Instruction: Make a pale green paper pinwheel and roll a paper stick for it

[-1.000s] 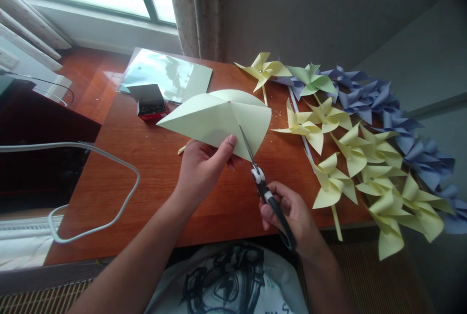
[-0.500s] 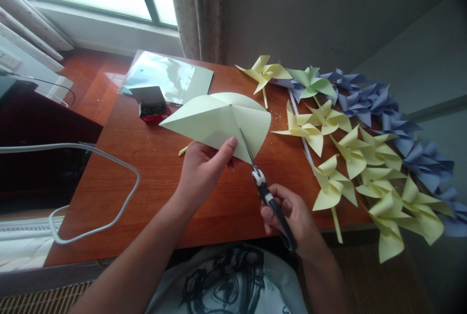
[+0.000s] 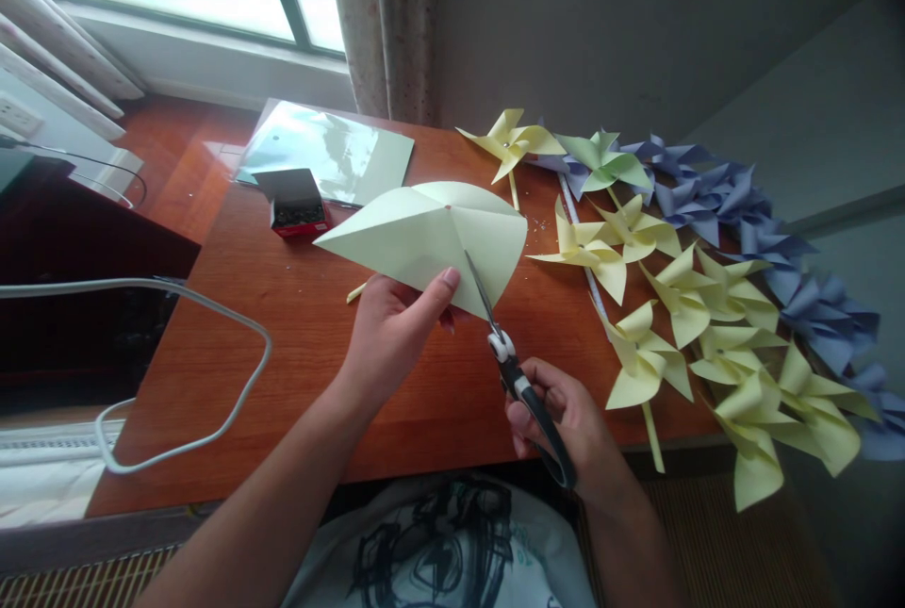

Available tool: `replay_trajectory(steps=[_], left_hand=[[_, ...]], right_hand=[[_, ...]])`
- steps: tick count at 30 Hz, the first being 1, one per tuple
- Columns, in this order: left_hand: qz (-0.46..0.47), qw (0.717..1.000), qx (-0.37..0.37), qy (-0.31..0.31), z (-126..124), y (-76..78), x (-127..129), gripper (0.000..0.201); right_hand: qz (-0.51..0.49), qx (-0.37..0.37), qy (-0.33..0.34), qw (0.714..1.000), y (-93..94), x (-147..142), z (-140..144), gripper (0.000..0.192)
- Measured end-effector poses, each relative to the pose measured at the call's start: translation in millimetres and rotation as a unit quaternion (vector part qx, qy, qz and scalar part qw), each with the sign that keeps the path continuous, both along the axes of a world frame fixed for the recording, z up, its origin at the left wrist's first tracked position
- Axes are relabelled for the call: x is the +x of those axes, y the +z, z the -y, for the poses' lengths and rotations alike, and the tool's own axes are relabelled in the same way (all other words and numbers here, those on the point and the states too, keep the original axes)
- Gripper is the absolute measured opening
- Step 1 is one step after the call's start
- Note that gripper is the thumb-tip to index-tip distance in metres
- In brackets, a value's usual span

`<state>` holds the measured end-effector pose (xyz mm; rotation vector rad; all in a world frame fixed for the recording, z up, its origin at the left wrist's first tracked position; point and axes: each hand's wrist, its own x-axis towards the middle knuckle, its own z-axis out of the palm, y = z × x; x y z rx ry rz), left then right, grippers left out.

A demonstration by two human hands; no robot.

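Note:
My left hand (image 3: 403, 316) is closed on a pale yellow sheet of paper (image 3: 396, 240), thumb on top and the other fingers mostly hidden beneath. The sheet has creases that meet at a small mark near its middle. My right hand (image 3: 555, 405) grips black-and-white scissors (image 3: 519, 382) by the handles. Their blades lie across the lower right part of the sheet, along a crease that runs toward its middle. How far the blades are apart is hard to make out. Part of a pale yellow paper stick (image 3: 355, 292) shows on the table beside my left hand.
Yellow pinwheels (image 3: 640, 353), a green pinwheel (image 3: 600, 160) and purple pinwheels (image 3: 714, 184) crowd the right side of the wooden table (image 3: 283, 401). An open red box (image 3: 297, 212) of small dark items stands near a glossy packet (image 3: 318, 146). A white cable (image 3: 240, 316) loops at the left.
Almost nothing differs. The paper has shifted very slightly to the right, while both hands and the scissors keep their places.

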<state>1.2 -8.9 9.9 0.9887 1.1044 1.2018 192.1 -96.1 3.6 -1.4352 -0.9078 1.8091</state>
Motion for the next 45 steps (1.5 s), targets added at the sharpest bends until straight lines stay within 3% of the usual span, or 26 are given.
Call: replay_trajectory(steps=[6, 27, 45], left_hand=[[0.014, 1.000, -0.006, -0.013, 1, -0.7, 1, 0.025], [0.049, 0.995, -0.038, -0.075, 5, -0.2, 6, 0.021], [0.038, 0.996, -0.045, -0.070, 7, 3.7, 7, 0.023]], right_hand=[[-0.055, 0.034, 0.018, 0.998, -6.3, 1, 1, 0.052], [-0.042, 0.071, -0.007, 0.997, -6.9, -9, -5, 0.046], [-0.039, 0.077, -0.012, 0.996, -7.8, -9, -5, 0.046]])
